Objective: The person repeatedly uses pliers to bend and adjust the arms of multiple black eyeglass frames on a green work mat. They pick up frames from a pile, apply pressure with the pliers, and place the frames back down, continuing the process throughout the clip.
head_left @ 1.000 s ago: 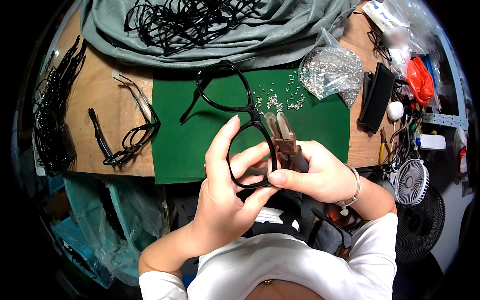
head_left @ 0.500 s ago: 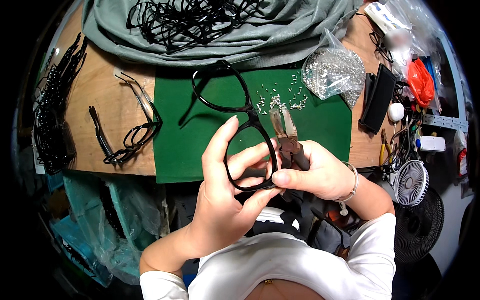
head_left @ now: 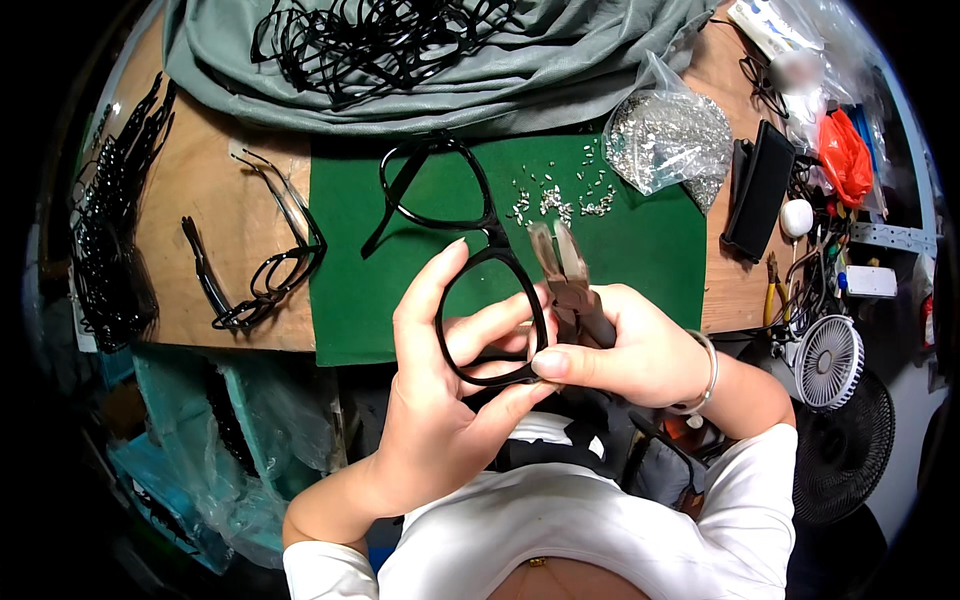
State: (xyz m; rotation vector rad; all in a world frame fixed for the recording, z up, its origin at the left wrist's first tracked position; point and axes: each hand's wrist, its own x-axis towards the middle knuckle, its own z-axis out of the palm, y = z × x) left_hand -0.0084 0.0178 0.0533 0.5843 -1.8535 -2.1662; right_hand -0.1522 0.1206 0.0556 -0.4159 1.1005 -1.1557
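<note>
Black glasses frames (head_left: pixel 491 225) are held up over the near edge of a green mat (head_left: pixel 370 310). My left hand (head_left: pixel 420 385) grips the nearer rim, with its fingers behind and around it. In my right hand (head_left: pixel 640 350) is a pair of pliers (head_left: pixel 570 290), jaws pointing away from me and slightly parted. The right thumb presses the near corner of the rim, where the two hands meet. Beyond the plier tips, small silvery metal pieces (head_left: pixel 560 206) lie scattered on the mat. One dark temple arm shows through the far rim.
More glasses frames (head_left: pixel 268 280) rest on the wooden table at left, beside a heap of black parts (head_left: pixel 112 240). Black frames (head_left: pixel 380 45) pile on grey cloth (head_left: pixel 570 95). A clear bag of metal pieces (head_left: pixel 665 140), a black case (head_left: pixel 757 190) and a white fan (head_left: pixel 829 363) are at right.
The glasses have shifted slightly left and tilted, so the temple arm now shows through the far rim. The pliers moved a little left along with my hands.
</note>
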